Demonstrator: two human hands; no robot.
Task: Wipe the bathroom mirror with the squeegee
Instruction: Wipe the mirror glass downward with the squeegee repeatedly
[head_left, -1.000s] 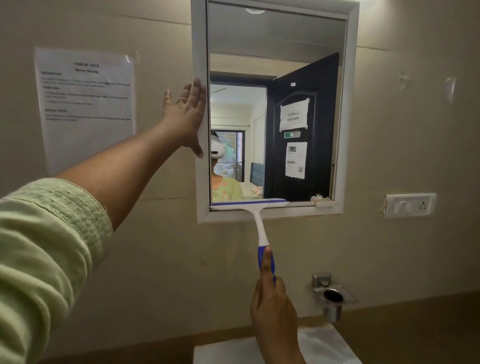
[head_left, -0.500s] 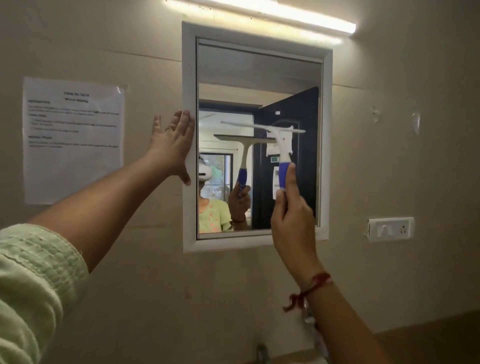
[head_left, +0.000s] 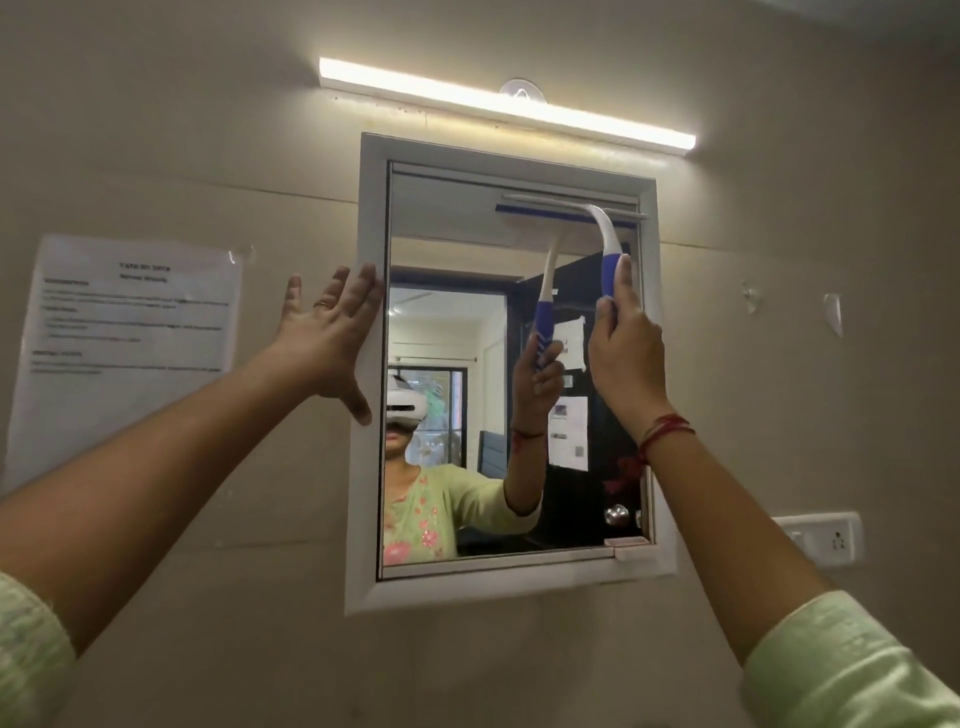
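Observation:
The bathroom mirror (head_left: 467, 249) hangs in a white frame (head_left: 370, 467) on a beige wall. A white squeegee (head_left: 602, 223) with a blue grip has its blade pressed against the glass at the top right, just under the frame's upper edge. My right hand (head_left: 626, 348) is closed around the blue grip below the blade. My left hand (head_left: 324, 338) lies flat and spread on the wall, fingertips on the frame's left edge. The glass reflects the squeegee and the hand holding it.
A lit tube light (head_left: 509, 106) runs above the mirror. A printed paper sheet (head_left: 130, 332) is taped to the wall at left. A white switch and socket plate (head_left: 826, 540) sits at lower right. Bits of tape (head_left: 834, 312) stick to the wall at right.
My right hand has lifted the squeegee from the mirror's bottom edge to the top right of the glass. The view has tilted upward. My left hand stays on the frame's left edge.

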